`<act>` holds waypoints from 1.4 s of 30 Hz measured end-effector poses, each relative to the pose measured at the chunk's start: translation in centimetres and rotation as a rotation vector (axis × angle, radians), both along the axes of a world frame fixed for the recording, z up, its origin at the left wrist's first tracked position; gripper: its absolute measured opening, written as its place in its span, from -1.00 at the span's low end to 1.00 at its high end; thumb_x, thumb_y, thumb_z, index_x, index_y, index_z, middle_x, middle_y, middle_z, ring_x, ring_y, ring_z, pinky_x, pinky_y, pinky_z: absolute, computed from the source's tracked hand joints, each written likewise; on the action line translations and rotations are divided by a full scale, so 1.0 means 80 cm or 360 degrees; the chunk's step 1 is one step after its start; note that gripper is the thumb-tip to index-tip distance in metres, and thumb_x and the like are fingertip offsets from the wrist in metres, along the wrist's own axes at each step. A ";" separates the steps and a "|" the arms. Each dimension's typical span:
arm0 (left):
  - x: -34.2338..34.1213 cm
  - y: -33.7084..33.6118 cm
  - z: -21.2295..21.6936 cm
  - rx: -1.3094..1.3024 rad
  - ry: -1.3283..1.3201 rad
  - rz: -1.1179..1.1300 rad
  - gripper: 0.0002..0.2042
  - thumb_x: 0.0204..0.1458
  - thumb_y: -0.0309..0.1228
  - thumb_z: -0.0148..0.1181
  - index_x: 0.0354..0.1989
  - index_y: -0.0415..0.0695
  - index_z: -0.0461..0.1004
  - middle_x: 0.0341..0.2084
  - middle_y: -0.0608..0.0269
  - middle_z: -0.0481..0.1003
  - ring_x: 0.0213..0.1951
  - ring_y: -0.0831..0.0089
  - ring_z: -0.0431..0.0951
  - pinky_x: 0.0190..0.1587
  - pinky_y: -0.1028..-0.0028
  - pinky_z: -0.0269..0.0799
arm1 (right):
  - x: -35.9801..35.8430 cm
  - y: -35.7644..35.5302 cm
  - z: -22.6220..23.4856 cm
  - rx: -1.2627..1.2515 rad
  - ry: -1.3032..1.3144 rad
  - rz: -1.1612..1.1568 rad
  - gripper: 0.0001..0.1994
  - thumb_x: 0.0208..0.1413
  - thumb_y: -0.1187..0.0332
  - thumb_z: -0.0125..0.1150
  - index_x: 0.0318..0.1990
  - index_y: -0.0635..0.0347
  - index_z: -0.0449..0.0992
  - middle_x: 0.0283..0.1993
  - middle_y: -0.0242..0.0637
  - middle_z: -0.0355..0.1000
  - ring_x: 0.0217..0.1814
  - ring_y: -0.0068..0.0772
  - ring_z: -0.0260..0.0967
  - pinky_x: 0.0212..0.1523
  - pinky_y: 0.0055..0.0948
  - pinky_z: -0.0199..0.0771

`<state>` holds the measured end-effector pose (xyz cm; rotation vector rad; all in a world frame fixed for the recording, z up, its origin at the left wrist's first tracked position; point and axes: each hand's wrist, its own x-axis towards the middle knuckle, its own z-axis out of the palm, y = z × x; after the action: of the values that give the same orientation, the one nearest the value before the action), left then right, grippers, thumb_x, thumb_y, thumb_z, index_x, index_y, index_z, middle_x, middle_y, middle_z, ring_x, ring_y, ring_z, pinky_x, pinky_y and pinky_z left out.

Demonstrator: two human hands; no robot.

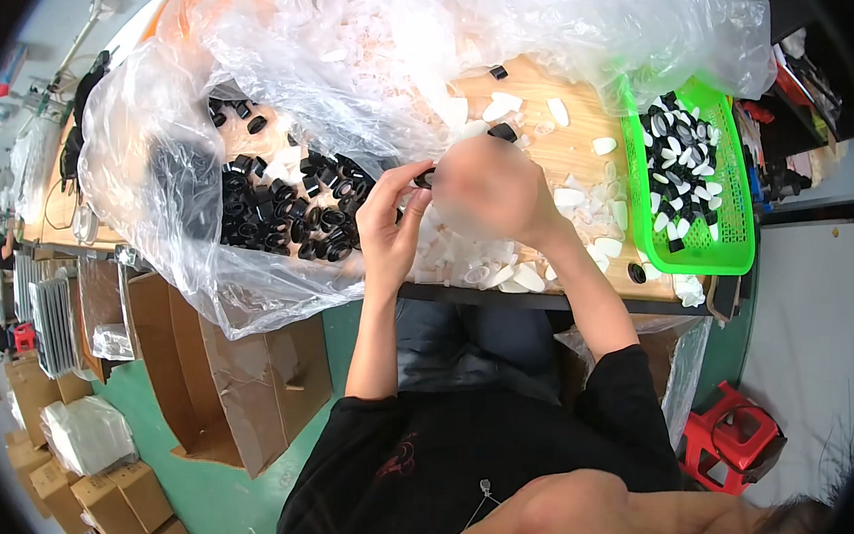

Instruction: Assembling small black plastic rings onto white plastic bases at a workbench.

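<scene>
Head view: black cap point(424, 178) between 2 hands, axis unclear

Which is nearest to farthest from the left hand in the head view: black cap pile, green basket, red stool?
From the left hand:
1. Black cap pile, just to its left on the plastic sheet.
2. Green basket, far right of the table.
3. Red stool, on the floor, lower right.
</scene>
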<state>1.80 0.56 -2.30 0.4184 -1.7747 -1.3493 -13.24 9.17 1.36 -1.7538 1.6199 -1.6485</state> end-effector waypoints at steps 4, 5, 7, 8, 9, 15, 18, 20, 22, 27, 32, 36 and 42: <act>-0.003 0.004 0.004 0.0023 0.0043 0.0074 -0.74 0.13 -0.66 0.13 0.01 -0.34 0.46 -0.16 0.25 0.48 -0.27 0.65 0.39 -0.17 0.65 0.33 | -0.003 -0.005 0.000 -0.0304 0.0454 -0.0060 -0.85 -0.08 0.57 0.31 -0.32 0.23 0.50 -0.20 -0.32 0.44 -0.24 -0.31 0.42 -0.27 -0.36 0.46; -0.003 0.003 0.005 0.0022 0.0043 0.0078 -0.74 0.13 -0.66 0.13 0.01 -0.34 0.46 -0.16 0.25 0.48 -0.27 0.65 0.39 -0.17 0.65 0.33 | -0.002 -0.005 0.001 -0.0316 0.0494 -0.0084 -0.84 -0.09 0.59 0.30 -0.32 0.22 0.51 -0.20 -0.31 0.43 -0.23 -0.30 0.41 -0.26 -0.36 0.46; -0.003 0.002 0.004 -0.0034 0.0064 0.0083 -0.74 0.12 -0.66 0.14 0.00 -0.34 0.46 -0.13 0.22 0.49 -0.23 0.62 0.42 -0.16 0.63 0.35 | -0.002 -0.005 0.002 -0.0303 0.0501 -0.0103 -0.84 -0.10 0.61 0.27 -0.32 0.22 0.51 -0.19 -0.31 0.43 -0.23 -0.29 0.40 -0.26 -0.37 0.46; -0.002 0.002 0.003 -0.0035 0.0064 0.0085 -0.74 0.12 -0.66 0.14 0.00 -0.34 0.46 -0.13 0.22 0.49 -0.23 0.62 0.42 -0.16 0.63 0.35 | -0.003 -0.005 0.003 -0.0291 0.0508 -0.0123 -0.83 -0.12 0.63 0.24 -0.32 0.22 0.52 -0.17 -0.31 0.42 -0.23 -0.29 0.39 -0.27 -0.37 0.45; -0.001 0.002 0.002 -0.0072 0.0052 0.0088 -0.75 0.12 -0.66 0.14 -0.01 -0.35 0.46 -0.12 0.20 0.50 -0.20 0.59 0.44 -0.13 0.61 0.37 | -0.003 -0.004 0.002 -0.0291 0.0509 -0.0123 -0.83 -0.12 0.63 0.24 -0.32 0.22 0.52 -0.17 -0.31 0.42 -0.23 -0.29 0.39 -0.27 -0.37 0.45; -0.004 0.001 0.005 -0.0221 0.0031 0.0192 -0.73 0.02 -0.69 0.19 -0.07 -0.29 0.51 -0.17 0.11 0.55 -0.12 0.37 0.54 -0.03 0.47 0.42 | -0.002 -0.003 0.002 -0.0244 0.0537 -0.0071 -0.83 -0.12 0.62 0.19 -0.32 0.24 0.53 -0.14 -0.32 0.42 -0.23 -0.30 0.39 -0.27 -0.37 0.46; -0.003 -0.001 0.010 -0.0353 -0.0026 0.0189 -0.75 0.06 -0.68 0.17 -0.06 -0.33 0.49 -0.15 0.11 0.55 -0.10 0.41 0.52 -0.01 0.49 0.40 | -0.002 -0.003 0.002 -0.0185 0.0494 -0.0074 -0.86 -0.11 0.61 0.18 -0.34 0.27 0.53 -0.12 -0.30 0.42 -0.22 -0.29 0.39 -0.26 -0.38 0.45; -0.003 -0.002 0.010 -0.0398 -0.0058 0.0201 -0.74 0.05 -0.69 0.18 -0.06 -0.32 0.50 -0.16 0.10 0.55 -0.12 0.41 0.53 -0.01 0.49 0.41 | -0.007 -0.003 -0.002 -0.0044 0.0356 0.0059 -0.84 -0.01 0.63 0.16 -0.26 0.25 0.57 -0.07 -0.27 0.41 -0.20 -0.34 0.37 -0.21 -0.43 0.41; 0.002 -0.001 0.007 -0.0386 -0.0136 0.0175 -0.71 0.03 -0.68 0.19 -0.04 -0.30 0.50 -0.16 0.09 0.56 -0.15 0.40 0.55 -0.03 0.50 0.41 | -0.011 -0.004 -0.005 0.0050 0.0214 0.0146 -0.85 0.03 0.61 0.14 -0.25 0.26 0.57 -0.05 -0.28 0.41 -0.19 -0.35 0.36 -0.19 -0.44 0.41; 0.012 -0.004 -0.007 -0.0245 -0.0238 0.0200 -0.69 0.02 -0.68 0.20 -0.02 -0.29 0.50 -0.22 0.15 0.56 -0.19 0.45 0.55 -0.09 0.55 0.42 | -0.022 -0.005 -0.006 0.0359 -0.0040 0.0385 -0.86 0.12 0.56 0.11 -0.23 0.24 0.58 -0.02 -0.28 0.40 -0.18 -0.38 0.37 -0.12 -0.45 0.43; 0.017 -0.005 -0.007 0.0320 0.0076 0.0295 -0.75 0.08 -0.66 0.17 -0.03 -0.35 0.47 -0.20 0.32 0.48 -0.20 0.64 0.47 -0.10 0.64 0.39 | -0.050 -0.008 -0.011 0.0814 -0.0095 -0.0036 -0.89 0.06 0.57 0.13 -0.30 0.22 0.56 -0.20 -0.36 0.46 -0.15 -0.37 0.41 -0.12 -0.43 0.44; 0.023 -0.009 -0.010 0.0330 0.0182 0.0202 -0.71 0.06 -0.69 0.20 -0.02 -0.34 0.40 -0.29 0.37 0.45 -0.30 0.71 0.40 -0.22 0.71 0.33 | -0.047 -0.015 -0.057 0.0660 0.0595 0.0003 -0.89 -0.03 0.58 0.15 -0.33 0.23 0.54 -0.27 -0.32 0.47 -0.15 -0.28 0.43 -0.12 -0.35 0.46; 0.027 -0.011 -0.009 -0.0294 -0.0219 0.0422 -0.69 -0.05 -0.68 0.28 -0.07 -0.30 0.49 -0.36 0.35 0.45 -0.33 0.62 0.39 -0.19 0.64 0.32 | -0.024 -0.019 -0.058 0.0591 0.0711 0.0174 -0.91 -0.06 0.55 0.18 -0.36 0.22 0.52 -0.27 -0.28 0.45 -0.08 -0.20 0.40 -0.05 -0.30 0.43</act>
<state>3.92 -0.35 -3.01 0.6320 -1.8620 -0.9835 -15.20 7.68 -3.30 -2.0488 1.8204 -0.8686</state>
